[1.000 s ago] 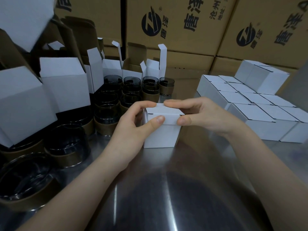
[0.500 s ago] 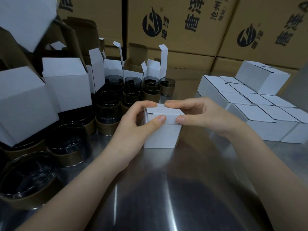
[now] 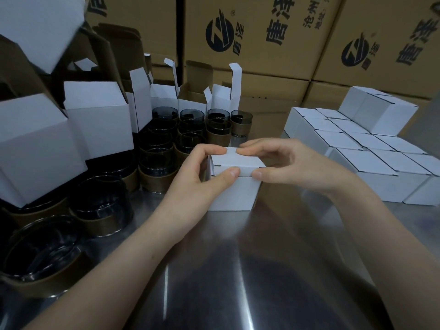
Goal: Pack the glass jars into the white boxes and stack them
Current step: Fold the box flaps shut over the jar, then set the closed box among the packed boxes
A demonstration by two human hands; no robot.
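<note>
Small white cardboard box (image 3: pixel 234 181), mid-tabletop on brushed steel table (image 3: pixel 273 270): lid now pressed flatter than a second ago, left hand (image 3: pixel 202 184) and right hand (image 3: pixel 292 167) pinching its top edges, closure near complete; unpacked smoky glass jars (image 3: pixel 190 129) stand toward the left edge.

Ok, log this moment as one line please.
step: closing lid | left hand: on white box | right hand: on lid | box: on steel table | closed boxes: right

Two bare hands (image 3: pixel 238 177) and forearms, no sleeves, no jewellery
</note>
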